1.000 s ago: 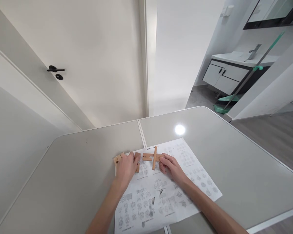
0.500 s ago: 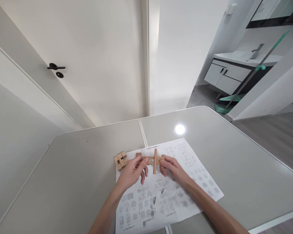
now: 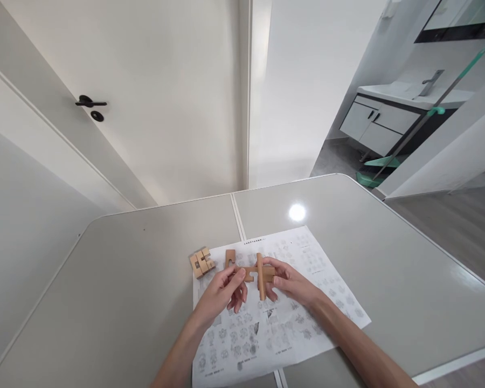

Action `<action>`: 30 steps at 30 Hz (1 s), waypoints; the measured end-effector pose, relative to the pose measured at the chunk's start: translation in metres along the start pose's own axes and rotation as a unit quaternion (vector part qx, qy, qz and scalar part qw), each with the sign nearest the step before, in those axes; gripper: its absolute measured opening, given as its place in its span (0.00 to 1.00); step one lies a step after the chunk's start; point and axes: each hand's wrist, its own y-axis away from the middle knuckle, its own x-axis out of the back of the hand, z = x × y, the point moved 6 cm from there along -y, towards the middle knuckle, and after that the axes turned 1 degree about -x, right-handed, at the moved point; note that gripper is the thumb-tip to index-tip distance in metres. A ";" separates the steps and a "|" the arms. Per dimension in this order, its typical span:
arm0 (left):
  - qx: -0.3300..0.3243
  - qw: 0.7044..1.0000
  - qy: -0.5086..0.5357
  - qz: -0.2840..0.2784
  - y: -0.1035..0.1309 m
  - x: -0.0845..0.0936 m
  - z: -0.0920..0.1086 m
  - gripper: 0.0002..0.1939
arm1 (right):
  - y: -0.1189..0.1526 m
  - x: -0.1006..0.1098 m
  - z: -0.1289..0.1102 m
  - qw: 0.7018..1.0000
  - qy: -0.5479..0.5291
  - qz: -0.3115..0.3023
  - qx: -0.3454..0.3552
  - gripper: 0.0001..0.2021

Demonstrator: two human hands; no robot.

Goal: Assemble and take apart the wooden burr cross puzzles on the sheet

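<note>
Between my hands, above a printed paper sheet (image 3: 275, 345), is a joined set of notched wooden pieces, with a round wooden rod (image 3: 261, 276) standing across it. My left hand (image 3: 222, 291) pinches the left end of a flat notched wooden piece (image 3: 249, 274). The right end of the set, a wooden block (image 3: 269, 271), is held in the fingers of my right hand (image 3: 293, 281). Just beyond my left fingertips lies another notched wooden piece (image 3: 230, 255) on the sheet. An assembled wooden block puzzle (image 3: 201, 262) rests at the sheet's upper left corner.
The sheet lies on a grey table (image 3: 137, 285) with a white edge and a centre seam. Behind the table is a white door (image 3: 178, 97) with a black handle. At the right are a sink cabinet (image 3: 382, 121) and a green-handled dustpan (image 3: 369, 179).
The joined wooden pieces and both hands have moved slightly down in view. My right fingers have shifted around the block, and the notched piece beyond my left hand shows more. The view has shifted slightly.
</note>
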 end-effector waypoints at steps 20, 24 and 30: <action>-0.015 0.998 0.051 0.029 -0.003 -0.006 -0.017 0.22 | 0.003 0.017 0.009 0.992 -0.073 0.095 -0.039 0.21; -0.017 0.998 0.054 0.038 0.001 -0.005 -0.020 0.23 | 0.003 0.012 0.006 0.993 -0.050 0.097 -0.033 0.21; 0.000 0.995 0.058 0.082 0.012 0.002 -0.021 0.23 | -0.001 0.010 0.008 0.991 -0.033 0.128 -0.038 0.19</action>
